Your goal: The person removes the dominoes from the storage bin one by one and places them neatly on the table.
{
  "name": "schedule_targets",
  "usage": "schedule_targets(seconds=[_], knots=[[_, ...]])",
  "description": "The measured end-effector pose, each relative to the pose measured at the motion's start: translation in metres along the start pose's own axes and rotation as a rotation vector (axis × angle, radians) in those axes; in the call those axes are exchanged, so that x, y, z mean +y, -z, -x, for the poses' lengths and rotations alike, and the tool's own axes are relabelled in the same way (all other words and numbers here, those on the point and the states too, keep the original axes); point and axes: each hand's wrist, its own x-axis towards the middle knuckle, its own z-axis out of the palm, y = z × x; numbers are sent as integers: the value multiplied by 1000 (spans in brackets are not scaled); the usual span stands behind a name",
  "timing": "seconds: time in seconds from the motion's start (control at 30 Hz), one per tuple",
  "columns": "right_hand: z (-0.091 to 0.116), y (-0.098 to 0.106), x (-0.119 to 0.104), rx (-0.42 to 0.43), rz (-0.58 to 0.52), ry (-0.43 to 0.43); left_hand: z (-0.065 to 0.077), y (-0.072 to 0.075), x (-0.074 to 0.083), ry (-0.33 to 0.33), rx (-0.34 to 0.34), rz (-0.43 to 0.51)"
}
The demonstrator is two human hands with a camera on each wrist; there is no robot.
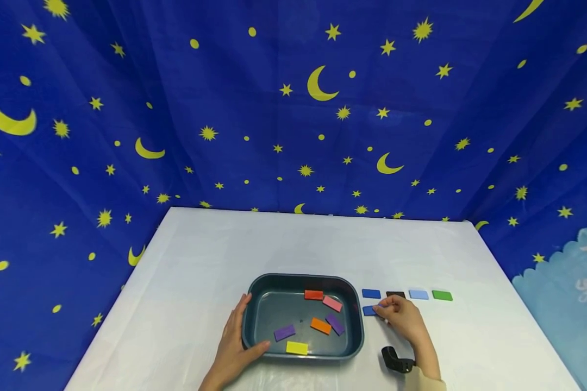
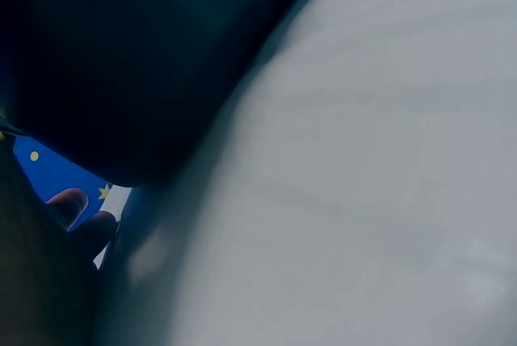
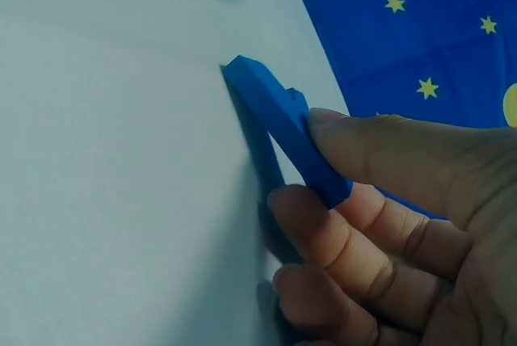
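Observation:
A blue rectangular block (image 1: 369, 310) is pinched between the thumb and fingers of my right hand (image 1: 403, 317). In the right wrist view this blue block (image 3: 279, 124) is tilted, its far end close over the white table. Just beyond it lies another blue block (image 1: 371, 294), first in a row. Behind my fingertips a black block (image 1: 395, 295) is partly hidden. My left hand (image 1: 235, 342) spreads around the near left corner of a dark grey-blue tray (image 1: 303, 357), thumb at the near rim and fingers along the left side. In the left wrist view the tray (image 2: 121, 71) looms dark.
Inside the tray lie red (image 1: 313, 295), pink (image 1: 332, 303), orange (image 1: 320, 326) and yellow (image 1: 297, 348) blocks, plus two purple blocks (image 1: 285, 333). The row right of the tray continues with light blue (image 1: 418, 294) and green (image 1: 442, 295) blocks. A starry blue curtain (image 1: 274, 108) borders the table (image 1: 200, 244).

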Motion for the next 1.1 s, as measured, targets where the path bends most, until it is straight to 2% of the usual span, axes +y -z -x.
schedule_targets(seconds=[0.43,0.73,0.97,1.1], knots=[[2,2,-2,18,150,-28,1,0,0,21,-5,2],[2,2,0,30,139,-37,0,1,1,11,-3,15],[3,3,-2,5,127,-41,0,1,1,19,-2,14],[3,8,-10,2,159,-1,0,2,2,27,-5,16]])
